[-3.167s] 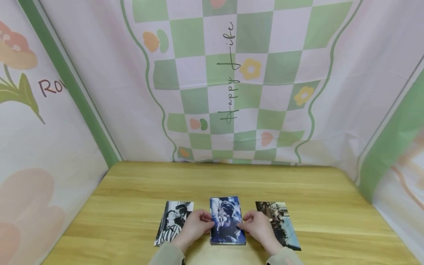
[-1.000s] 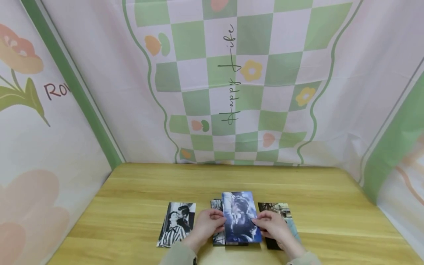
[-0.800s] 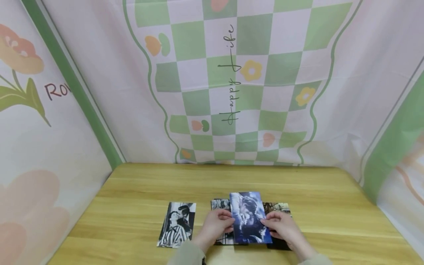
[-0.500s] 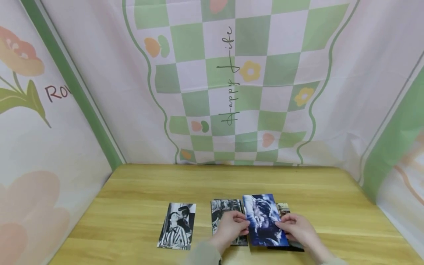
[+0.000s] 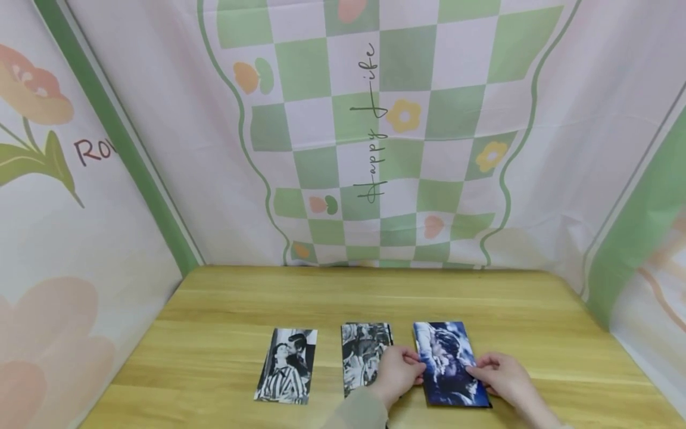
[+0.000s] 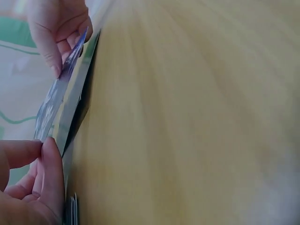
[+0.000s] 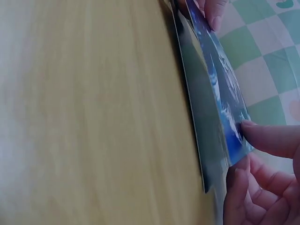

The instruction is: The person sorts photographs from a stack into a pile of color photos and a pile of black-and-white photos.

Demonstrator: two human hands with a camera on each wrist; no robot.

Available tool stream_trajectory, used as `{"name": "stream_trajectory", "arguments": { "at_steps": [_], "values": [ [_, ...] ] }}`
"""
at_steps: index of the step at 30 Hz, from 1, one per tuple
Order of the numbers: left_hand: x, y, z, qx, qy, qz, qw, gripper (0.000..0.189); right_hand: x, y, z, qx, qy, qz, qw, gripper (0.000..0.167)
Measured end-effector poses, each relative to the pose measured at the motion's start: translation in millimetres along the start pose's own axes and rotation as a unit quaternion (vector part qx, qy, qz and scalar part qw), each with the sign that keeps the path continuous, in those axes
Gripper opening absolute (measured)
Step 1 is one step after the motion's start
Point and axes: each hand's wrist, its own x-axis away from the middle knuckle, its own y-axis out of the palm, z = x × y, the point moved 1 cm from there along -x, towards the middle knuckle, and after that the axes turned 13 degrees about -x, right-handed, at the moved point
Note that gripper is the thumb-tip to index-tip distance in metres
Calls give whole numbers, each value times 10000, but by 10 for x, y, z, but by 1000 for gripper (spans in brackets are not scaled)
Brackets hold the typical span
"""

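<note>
A blue-toned photo print (image 5: 447,372) lies over the right-hand pile in the head view, covering nearly all of it. My left hand (image 5: 398,374) pinches its left edge between thumb and fingers, and my right hand (image 5: 505,381) pinches the right edge. Both wrist views show a narrow gap between the blue print (image 7: 220,79) and the photo beneath it (image 7: 194,89). In the middle, a small stack topped by a black-and-white photo (image 5: 363,351) is partly hidden by my left hand. Farther left lies another black-and-white photo (image 5: 284,369), showing a striped shirt.
The wooden table (image 5: 225,310) extends behind and to both sides of the photos. A white-and-green checkered cloth (image 5: 354,149) hangs at its back edge, with printed cloth walls (image 5: 48,238) on either side.
Both hands have carried the blue print from the middle stack rightward and lowered it over the right-hand pile. The middle stack's black-and-white photo is now exposed.
</note>
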Motion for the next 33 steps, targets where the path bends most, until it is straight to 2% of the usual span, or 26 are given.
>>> {"name": "stream_trajectory", "arguments": {
  "at_steps": [10,18,33],
  "values": [
    [-61,145,5,-345,-100,151,9992,18,-19,-62,38,745,-269,84,9968,26],
    [-66,161,12,-376,-9,307,9988,21,-60,-67,42,1482,-775,265,9856,22],
    [-25,102,56,-471,28,304,9984,20,-90,-59,31,1736,-792,254,9813,22]
  ]
}}
